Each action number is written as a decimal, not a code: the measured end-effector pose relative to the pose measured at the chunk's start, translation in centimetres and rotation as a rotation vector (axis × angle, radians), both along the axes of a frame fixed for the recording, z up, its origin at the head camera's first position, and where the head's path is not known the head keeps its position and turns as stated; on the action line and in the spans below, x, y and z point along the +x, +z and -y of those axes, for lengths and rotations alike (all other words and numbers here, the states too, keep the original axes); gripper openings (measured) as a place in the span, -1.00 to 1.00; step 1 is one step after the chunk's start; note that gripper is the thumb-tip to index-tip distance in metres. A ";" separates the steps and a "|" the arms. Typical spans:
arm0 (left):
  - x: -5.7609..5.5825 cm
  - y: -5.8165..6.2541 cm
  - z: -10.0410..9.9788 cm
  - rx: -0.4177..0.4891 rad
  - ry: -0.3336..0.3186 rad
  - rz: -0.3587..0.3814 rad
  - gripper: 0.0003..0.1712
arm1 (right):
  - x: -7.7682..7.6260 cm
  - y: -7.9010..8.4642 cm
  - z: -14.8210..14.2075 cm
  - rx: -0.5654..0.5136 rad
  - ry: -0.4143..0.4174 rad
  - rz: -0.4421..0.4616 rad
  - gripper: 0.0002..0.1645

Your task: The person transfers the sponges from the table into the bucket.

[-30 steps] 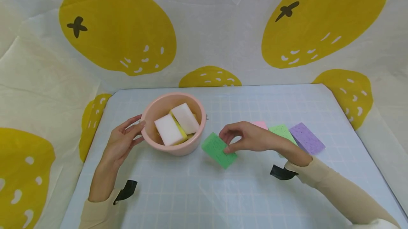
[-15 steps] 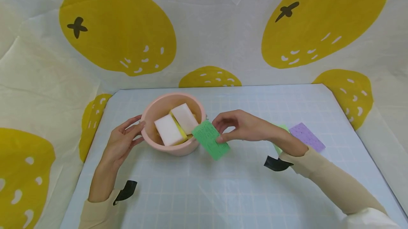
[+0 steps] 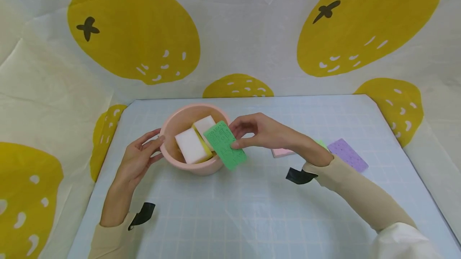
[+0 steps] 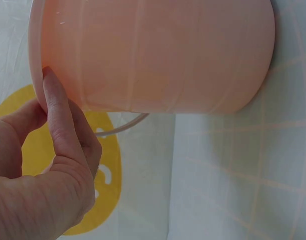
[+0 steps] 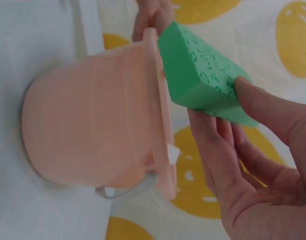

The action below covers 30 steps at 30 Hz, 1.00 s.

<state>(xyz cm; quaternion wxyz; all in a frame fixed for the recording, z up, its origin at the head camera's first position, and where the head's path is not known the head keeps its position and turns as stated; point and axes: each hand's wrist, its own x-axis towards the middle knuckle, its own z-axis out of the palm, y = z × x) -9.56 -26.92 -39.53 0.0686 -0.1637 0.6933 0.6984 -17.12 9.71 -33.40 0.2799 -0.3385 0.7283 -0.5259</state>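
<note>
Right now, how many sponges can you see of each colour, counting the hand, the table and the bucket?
White-yellow sponges: 2
Green sponge: 1
Light green sponge: 1
Pink sponge: 1
Purple sponge: 1
Total: 6 in sight; the bottom of the bucket is hidden.

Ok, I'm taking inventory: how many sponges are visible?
6: green sponge in the right hand, two white-and-yellow sponges inside the bucket, plus pink sponge, light green sponge and purple sponge on the table. Others may be hidden.
</note>
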 end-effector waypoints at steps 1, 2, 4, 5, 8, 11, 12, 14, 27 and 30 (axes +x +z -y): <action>0.0 0.0 0.0 0.002 -0.001 -0.001 -0.05 | -0.1 0.0 0.2 0.000 -0.003 -0.007 -0.60; 0.0 0.0 0.0 0.005 -0.002 -0.001 -0.05 | -0.3 0.1 0.4 -0.001 -0.006 -0.013 -0.60; 0.0 0.0 0.0 0.010 -0.003 0.000 -0.05 | -0.5 0.1 0.9 -0.002 -0.014 -0.026 -0.61; 0.0 0.1 0.0 0.012 -0.003 0.001 -0.05 | -0.6 0.1 1.1 -0.003 -0.019 -0.031 -0.62; 0.0 0.1 0.0 0.011 -0.001 0.006 -0.04 | -0.8 0.1 1.8 -0.012 -0.036 -0.036 -0.64; 0.0 0.1 0.0 0.002 0.002 0.010 -0.04 | -0.9 0.1 2.4 -0.018 -0.054 -0.031 -0.64; 0.0 0.1 0.0 0.000 0.003 0.011 -0.04 | -1.0 0.0 2.6 -0.023 -0.059 -0.029 -0.64; 0.0 0.1 0.0 -0.002 0.007 0.014 -0.04 | -1.1 0.0 3.1 -0.027 -0.072 -0.025 -0.62; -0.1 0.1 -0.1 0.003 0.009 0.023 -0.05 | -2.0 -1.0 6.2 -0.039 -0.107 0.010 -0.56; -0.1 0.1 -0.1 0.004 0.009 0.023 -0.06 | -2.1 -1.3 7.0 -0.039 -0.103 -0.006 -0.55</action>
